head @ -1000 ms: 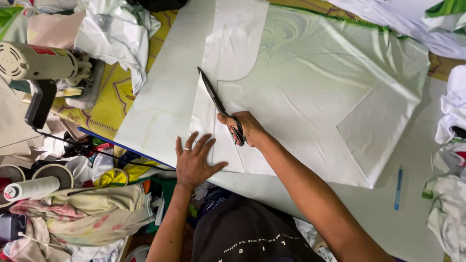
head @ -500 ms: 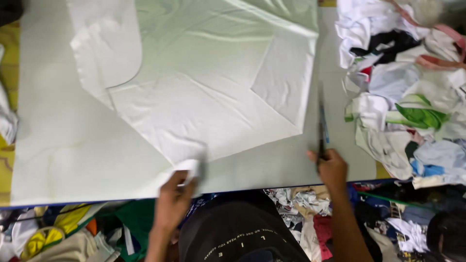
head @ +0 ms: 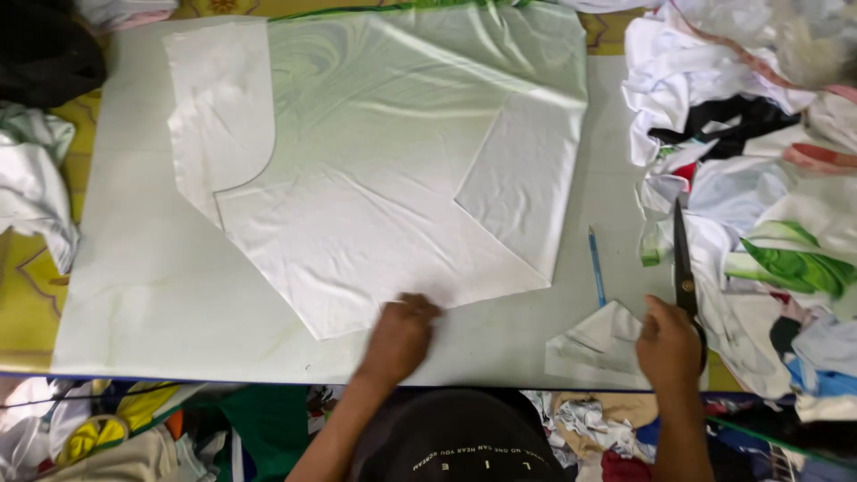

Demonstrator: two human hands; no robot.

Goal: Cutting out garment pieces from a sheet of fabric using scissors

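Note:
A pale green-white piece of cut fabric (head: 375,178) lies flat on the white cutting board (head: 134,286). My left hand (head: 399,337) rests on the fabric's near edge with its fingers curled down. Off to the right, my right hand (head: 668,344) grips black scissors (head: 683,259), whose blades point away from me over the heap of cloth. A small white cut-off scrap (head: 594,344) lies on the board just left of that hand.
A blue pen (head: 595,265) lies beside the fabric's right edge. A heap of mixed cloth scraps (head: 759,178) fills the right side. White cloth (head: 31,187) and a dark garment (head: 45,54) sit at the left. More scraps lie below the board's near edge.
My view has swung back left after turning right. My right hand carried the scissors off the fabric to the right side. My left hand moved along the fabric's near edge; a cut scrap now lies separate.

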